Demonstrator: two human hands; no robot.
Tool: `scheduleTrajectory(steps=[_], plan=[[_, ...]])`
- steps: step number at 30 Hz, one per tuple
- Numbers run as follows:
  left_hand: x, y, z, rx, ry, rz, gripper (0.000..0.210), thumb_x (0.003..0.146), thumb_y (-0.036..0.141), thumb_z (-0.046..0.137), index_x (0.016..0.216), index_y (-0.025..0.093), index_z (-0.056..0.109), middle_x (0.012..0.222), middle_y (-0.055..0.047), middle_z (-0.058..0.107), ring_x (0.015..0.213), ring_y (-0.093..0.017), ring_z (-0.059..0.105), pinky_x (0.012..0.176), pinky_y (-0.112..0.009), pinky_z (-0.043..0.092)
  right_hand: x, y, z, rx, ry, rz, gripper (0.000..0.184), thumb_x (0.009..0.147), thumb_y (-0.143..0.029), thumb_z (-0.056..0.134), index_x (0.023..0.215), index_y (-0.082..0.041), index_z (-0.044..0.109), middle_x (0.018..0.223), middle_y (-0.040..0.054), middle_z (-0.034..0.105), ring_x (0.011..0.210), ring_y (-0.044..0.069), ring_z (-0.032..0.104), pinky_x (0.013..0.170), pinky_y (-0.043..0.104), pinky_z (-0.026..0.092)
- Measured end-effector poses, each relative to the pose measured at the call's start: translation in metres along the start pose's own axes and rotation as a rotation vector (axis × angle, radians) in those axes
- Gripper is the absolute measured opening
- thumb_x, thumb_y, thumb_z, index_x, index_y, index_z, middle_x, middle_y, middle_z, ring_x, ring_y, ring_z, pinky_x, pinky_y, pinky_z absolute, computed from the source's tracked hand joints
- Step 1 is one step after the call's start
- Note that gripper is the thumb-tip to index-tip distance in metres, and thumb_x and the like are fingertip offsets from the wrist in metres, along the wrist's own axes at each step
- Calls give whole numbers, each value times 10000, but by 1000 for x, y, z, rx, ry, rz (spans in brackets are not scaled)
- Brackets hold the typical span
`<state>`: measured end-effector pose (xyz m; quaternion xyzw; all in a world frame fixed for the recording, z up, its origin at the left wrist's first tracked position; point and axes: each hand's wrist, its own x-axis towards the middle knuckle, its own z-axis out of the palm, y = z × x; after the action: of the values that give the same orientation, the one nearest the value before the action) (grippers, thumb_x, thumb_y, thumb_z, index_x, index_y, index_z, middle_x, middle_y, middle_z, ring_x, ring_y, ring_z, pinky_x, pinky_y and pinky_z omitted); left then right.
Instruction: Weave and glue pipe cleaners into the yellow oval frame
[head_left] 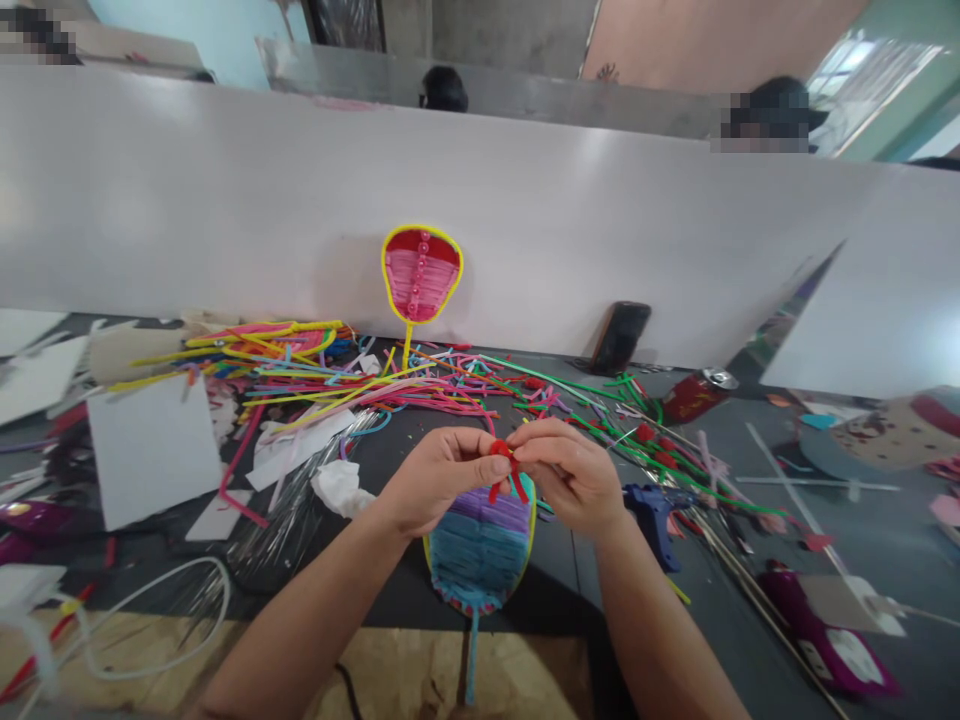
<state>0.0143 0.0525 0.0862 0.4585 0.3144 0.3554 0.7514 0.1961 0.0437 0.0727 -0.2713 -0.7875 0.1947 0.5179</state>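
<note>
My left hand point(450, 470) and my right hand point(570, 470) meet at the centre, both closed in a pinch. Between their fingertips is a small red pipe cleaner bow point(501, 485), its two tails hanging down. Right below it lies a fan-shaped piece point(480, 550) wound in teal and purple pipe cleaners, with a yellow-green edge and a blue stem pointing toward me. The hands cover its upper part. A pink and red fan point(422, 275) with a yellow rim and a row of beads stands upright against the white partition, away from both hands.
Loose pipe cleaners point(375, 390) spread across the back of the dark table. A blue glue gun point(660, 520) lies right of my right hand, a red can point(697, 395) and a phone point(621, 335) behind it. Crumpled tissue point(341, 488) and white card point(154, 450) lie left.
</note>
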Motion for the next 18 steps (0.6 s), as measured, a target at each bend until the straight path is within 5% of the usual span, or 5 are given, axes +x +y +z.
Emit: scheduleTrajectory(steps=[13, 18], plan=[[-1, 1, 2, 237, 98, 56, 208, 693, 304, 725, 658, 122, 629, 606, 0, 620, 566, -90, 524, 572, -210, 390, 7, -10, -2, -59, -10, 21, 159, 801, -73, 573, 857, -212, 626, 835, 60, 673, 794, 158, 654, 702, 285, 532], [-1, 2, 2, 237, 120, 85, 162, 704, 266, 695, 656, 132, 618, 598, 14, 616, 546, -79, 505, 549, -197, 379, 0, -6, -2, 73, -1, 262, 127, 848, -190, 577, 959, -216, 634, 863, 53, 681, 748, 148, 653, 654, 268, 532]])
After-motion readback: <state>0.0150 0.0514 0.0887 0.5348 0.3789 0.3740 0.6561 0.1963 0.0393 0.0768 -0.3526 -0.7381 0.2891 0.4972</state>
